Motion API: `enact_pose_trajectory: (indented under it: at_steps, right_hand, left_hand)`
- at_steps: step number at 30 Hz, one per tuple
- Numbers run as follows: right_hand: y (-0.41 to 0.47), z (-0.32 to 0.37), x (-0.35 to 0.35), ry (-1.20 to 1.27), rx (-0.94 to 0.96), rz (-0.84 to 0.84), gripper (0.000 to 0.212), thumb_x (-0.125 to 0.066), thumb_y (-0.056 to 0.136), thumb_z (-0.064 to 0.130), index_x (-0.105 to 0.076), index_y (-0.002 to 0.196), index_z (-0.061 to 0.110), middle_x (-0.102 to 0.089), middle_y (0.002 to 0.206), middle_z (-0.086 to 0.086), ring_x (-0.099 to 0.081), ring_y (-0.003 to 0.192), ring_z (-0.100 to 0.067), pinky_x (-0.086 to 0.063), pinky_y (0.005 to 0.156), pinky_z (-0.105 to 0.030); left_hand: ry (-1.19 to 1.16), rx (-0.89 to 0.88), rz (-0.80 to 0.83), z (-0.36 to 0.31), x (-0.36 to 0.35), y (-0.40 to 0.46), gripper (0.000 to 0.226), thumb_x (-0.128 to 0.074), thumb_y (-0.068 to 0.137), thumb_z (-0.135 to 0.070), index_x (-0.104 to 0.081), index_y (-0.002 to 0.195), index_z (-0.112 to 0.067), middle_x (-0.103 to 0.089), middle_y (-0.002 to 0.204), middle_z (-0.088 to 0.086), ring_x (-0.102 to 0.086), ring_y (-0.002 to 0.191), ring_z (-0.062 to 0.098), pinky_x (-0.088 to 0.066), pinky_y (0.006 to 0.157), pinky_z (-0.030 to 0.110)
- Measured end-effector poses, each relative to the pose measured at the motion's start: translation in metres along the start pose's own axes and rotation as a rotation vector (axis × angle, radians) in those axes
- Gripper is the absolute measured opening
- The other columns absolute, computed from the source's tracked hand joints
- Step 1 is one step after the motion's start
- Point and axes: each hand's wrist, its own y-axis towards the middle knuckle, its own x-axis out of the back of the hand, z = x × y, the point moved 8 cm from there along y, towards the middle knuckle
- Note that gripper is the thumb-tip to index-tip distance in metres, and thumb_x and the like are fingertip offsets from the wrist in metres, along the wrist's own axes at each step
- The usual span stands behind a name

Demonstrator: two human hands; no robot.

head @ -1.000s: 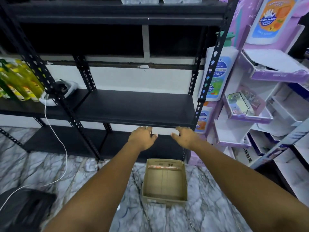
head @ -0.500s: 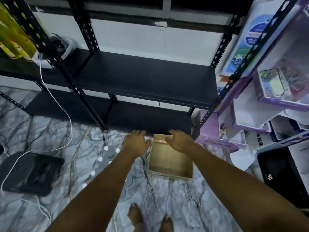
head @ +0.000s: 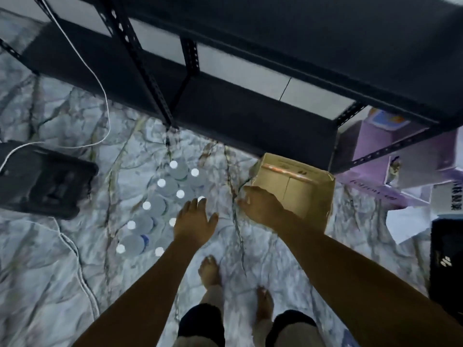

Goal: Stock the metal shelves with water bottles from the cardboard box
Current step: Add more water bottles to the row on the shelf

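Working from the left, I am looking straight down at the water bottles (head: 160, 209), which are standing upright on the marble floor (head: 50, 271) in a loose double row; their white caps are facing the camera, so each long axis is running vertically, toward me. The row is slanting from the near left to the far right, with the far end lying close to the metal shelves (head: 250, 113). My left hand (head: 194, 221) is hovering over the right side of that row, fingers spread and nearly straight, the grip wide and holding nothing; the fingertips are overlapping one white cap in the view, but I cannot tell whether they are touching it. I am judging this hand the nearer one: the closest bottles are lying directly beneath and just to the left of its palm, so the coming grasp calls for a downward reach with the fingers closing around a neck or shoulder from above. Moving right, my right hand (head: 260, 209) is held apart from the bottles, fingers loosely extended, the grip likewise unclosed and holding nothing. It is overlapping the near left corner of the cardboard box (head: 300, 189), which is sitting on the floor just in front of the lowest shelf and appears to have no bottles in it. The frame is blurred, so contact with the box cannot be confirmed.
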Motion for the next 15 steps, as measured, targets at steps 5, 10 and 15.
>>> enact_pose_trajectory:
  at_steps: [5, 10, 15]
  right_hand:
    - [0.068, -0.007, -0.067, -0.015, 0.084, 0.050, 0.063, -0.045, 0.094, 0.053, -0.037, 0.146, 0.019, -0.043, 0.147, -0.010, -0.043, 0.132, -0.027, -0.035, 0.109, -0.039]
    - [0.127, -0.016, -0.128, -0.053, 0.200, 0.062, 0.068, -0.050, 0.094, 0.049, -0.030, 0.149, 0.014, -0.037, 0.151, -0.012, -0.039, 0.135, -0.028, -0.033, 0.111, -0.038]
    - [0.179, -0.017, -0.178, 0.036, 0.327, 0.062, 0.064, -0.059, 0.090, 0.044, -0.037, 0.145, 0.017, -0.046, 0.144, -0.010, -0.043, 0.132, -0.028, -0.038, 0.107, -0.038]
  left_hand:
    - [-0.133, 0.105, -0.047, 0.051, -0.077, 0.014, 0.081, -0.040, 0.079, -0.059, -0.054, 0.131, 0.003, -0.060, 0.126, 0.026, -0.056, 0.116, 0.045, -0.050, 0.094, 0.052]
    - [-0.271, 0.204, -0.127, 0.090, -0.156, 0.016, 0.092, -0.041, 0.076, -0.066, -0.043, 0.142, -0.001, -0.051, 0.140, 0.021, -0.046, 0.131, 0.037, -0.042, 0.106, 0.048]
    - [-0.511, 0.268, -0.170, 0.122, -0.215, 0.032, 0.087, -0.069, 0.080, -0.044, -0.030, 0.148, -0.005, -0.037, 0.151, 0.016, -0.033, 0.141, 0.031, -0.025, 0.113, 0.033]
